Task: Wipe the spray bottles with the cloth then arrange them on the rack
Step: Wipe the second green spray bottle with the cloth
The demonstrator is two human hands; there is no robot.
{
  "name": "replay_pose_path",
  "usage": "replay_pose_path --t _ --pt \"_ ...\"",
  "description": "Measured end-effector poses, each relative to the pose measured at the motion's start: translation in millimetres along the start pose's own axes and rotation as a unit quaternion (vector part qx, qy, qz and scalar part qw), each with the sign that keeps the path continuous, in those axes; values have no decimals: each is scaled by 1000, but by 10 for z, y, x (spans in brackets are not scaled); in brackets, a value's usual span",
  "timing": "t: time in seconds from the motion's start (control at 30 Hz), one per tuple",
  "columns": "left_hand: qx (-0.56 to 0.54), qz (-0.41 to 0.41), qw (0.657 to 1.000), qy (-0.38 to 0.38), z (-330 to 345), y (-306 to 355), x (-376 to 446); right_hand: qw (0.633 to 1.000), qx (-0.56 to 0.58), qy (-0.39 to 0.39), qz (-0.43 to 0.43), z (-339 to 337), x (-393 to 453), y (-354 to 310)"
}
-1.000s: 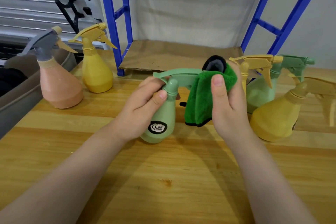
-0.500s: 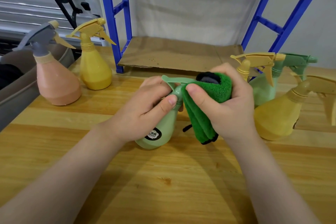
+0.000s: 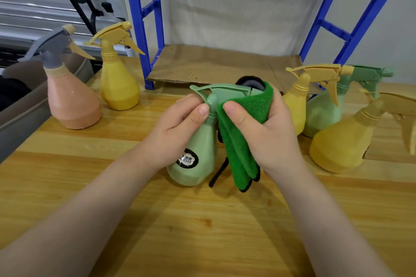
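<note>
You've got a pale green bottle (image 3: 198,155) with a black-and-white oval label, cloth (image 3: 244,132) bright green with black edging. Pink bottle (image 3: 72,103) has grey sprayer; yellow bottle (image 3: 119,87) all yellow. Rack (image 3: 144,27) blue, table (image 3: 202,231) light wood grain.

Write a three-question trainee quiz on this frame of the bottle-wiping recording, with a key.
1. True or false: the left hand grips the pale green plastic spray bottle by its neck.
2. What does the right hand hold? A) fluffy green microfibre cloth B) yellow bottle C) nothing
3. How many spray bottles stand on the cardboard-lined shelf of the blue metal rack?

Key: 1 true. 2 A. 3 none; the peach bottle with the grey trigger and the others stand on the wooden table.
</note>
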State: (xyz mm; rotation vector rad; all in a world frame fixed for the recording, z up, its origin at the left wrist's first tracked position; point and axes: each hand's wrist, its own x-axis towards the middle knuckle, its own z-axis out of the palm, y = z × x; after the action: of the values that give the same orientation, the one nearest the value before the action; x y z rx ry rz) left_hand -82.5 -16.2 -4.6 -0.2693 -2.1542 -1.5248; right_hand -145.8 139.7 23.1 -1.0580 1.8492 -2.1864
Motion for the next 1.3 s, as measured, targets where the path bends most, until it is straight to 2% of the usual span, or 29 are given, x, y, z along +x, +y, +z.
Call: replay_pose_path --t 0.23,0.4,0.6,0.83,1.03,1.13,1.3 --pt "11 21 1000 11 47 33 -19 998 31 -11 44 8 -10 38" --pt "32 30 999 23 29 7 -11 998 -44 -15 40 46 -40 5" --pt "19 21 999 36 -5 -35 16 997 -34 -19 68 50 -36 -32" --pt "-121 -57 990 52 7 -76 -6 987 46 -58 141 24 -48 -22" --pt "-226 -87 964 106 132 -46 -25 980 70 -13 188 55 -72 -15" --pt "-258 -102 951 139 206 -34 -48 962 112 19 249 55 -46 7" --pt "-254 -89 951 154 212 -52 -54 890 320 -59 318 58 1 23"
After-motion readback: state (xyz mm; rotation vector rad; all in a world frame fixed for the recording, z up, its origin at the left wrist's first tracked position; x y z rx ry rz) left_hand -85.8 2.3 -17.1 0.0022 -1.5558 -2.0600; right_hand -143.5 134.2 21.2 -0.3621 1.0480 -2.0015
